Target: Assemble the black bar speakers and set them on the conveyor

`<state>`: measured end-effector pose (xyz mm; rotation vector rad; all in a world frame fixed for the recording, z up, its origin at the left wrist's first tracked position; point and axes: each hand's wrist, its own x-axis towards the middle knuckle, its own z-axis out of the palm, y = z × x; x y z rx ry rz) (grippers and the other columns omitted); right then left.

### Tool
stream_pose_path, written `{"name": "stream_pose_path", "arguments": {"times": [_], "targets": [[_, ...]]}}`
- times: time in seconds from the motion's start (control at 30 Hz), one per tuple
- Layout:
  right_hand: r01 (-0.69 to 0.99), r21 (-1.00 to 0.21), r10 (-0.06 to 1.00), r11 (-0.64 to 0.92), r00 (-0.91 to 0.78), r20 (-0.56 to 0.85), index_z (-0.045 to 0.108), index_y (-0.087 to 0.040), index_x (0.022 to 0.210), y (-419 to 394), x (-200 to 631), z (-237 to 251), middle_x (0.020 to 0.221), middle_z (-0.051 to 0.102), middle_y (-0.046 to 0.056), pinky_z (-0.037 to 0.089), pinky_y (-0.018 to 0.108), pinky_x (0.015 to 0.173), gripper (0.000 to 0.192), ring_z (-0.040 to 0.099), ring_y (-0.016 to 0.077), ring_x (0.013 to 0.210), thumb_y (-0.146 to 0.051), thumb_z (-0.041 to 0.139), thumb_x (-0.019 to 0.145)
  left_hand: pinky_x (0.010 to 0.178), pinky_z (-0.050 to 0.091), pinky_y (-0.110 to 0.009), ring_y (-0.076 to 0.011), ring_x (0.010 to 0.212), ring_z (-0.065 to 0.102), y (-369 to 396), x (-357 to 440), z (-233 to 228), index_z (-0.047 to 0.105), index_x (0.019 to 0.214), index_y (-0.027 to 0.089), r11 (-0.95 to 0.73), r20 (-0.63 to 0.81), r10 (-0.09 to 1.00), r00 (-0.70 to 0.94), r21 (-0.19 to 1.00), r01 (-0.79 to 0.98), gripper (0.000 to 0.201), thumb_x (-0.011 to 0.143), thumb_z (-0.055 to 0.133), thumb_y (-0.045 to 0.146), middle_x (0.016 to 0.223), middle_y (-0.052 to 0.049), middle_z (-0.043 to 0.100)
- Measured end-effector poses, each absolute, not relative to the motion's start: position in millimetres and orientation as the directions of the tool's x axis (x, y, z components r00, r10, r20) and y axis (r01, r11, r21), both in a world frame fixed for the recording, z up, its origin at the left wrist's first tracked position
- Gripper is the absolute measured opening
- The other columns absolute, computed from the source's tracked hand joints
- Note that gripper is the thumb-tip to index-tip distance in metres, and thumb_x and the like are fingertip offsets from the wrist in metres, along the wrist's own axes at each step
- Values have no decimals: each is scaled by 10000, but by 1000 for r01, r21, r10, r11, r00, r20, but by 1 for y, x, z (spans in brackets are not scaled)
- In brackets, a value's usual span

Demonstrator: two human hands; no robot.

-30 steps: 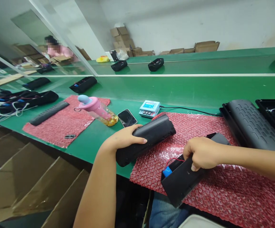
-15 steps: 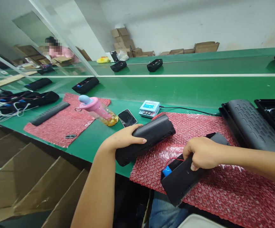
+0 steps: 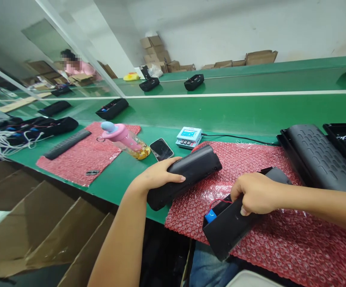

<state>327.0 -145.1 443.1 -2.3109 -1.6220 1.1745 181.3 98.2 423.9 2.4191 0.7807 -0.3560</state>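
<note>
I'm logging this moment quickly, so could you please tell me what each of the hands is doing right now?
Left hand: closed on the black speaker housing.
Right hand: closed on the open black case.

I can read no text from here. The small meter (image 3: 188,137) on the green bench has a lit blue screen and a row of buttons, but its characters are too small and blurred to make out.
</note>
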Motion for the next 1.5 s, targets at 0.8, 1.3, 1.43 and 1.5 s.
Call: {"name": "stream_pose_path", "arguments": {"times": [0.8, 1.3, 1.43, 1.5], "targets": [[785, -503, 884, -362, 119, -452, 743, -236, 761, -156, 325, 443, 655, 676, -9, 288, 233, 515, 228, 584, 152, 644, -211, 632, 565, 789, 473, -405, -329, 959, 626, 56, 195, 431, 529, 1202, 213, -751, -302, 603, 739, 100, 653, 698, 695, 487, 691, 1106, -116, 666], [797, -517, 904, -312, 82, -419, 748, -236, 788, -159, 326, 442, 664, 686, 11, 285, 238, 502, 277, 587, 164, 628, -192, 572, 578, 1060, 348, -357, -275, 1273, 454, 92, 181, 441, 247, 1451, 133, -838, -458, 343, 820, 246, 488, 895, 699, 572, 494, 1453, -105, 408], [799, -520, 905, -302, 69, -420, 748, -244, 798, -158, 327, 443, 688, 698, 23, 283, 246, 506, 299, 595, 174, 640, -189, 546, 584, 1066, 350, -346, -277, 1278, 450, 97, 183, 440, 276, 1444, 165, -820, -468, 323, 823, 295, 490, 900, 664, 590, 487, 1464, -68, 396], [795, -529, 908, -298, 65, -413, 748, -248, 790, -158, 328, 441, 692, 701, 29, 282, 251, 508, 296, 598, 180, 643, -194, 539, 587, 1065, 353, -351, -286, 1274, 453, 98, 183, 439, 304, 1433, 181, -814, -463, 341, 818, 291, 503, 888, 656, 597, 495, 1454, -60, 414]]}}
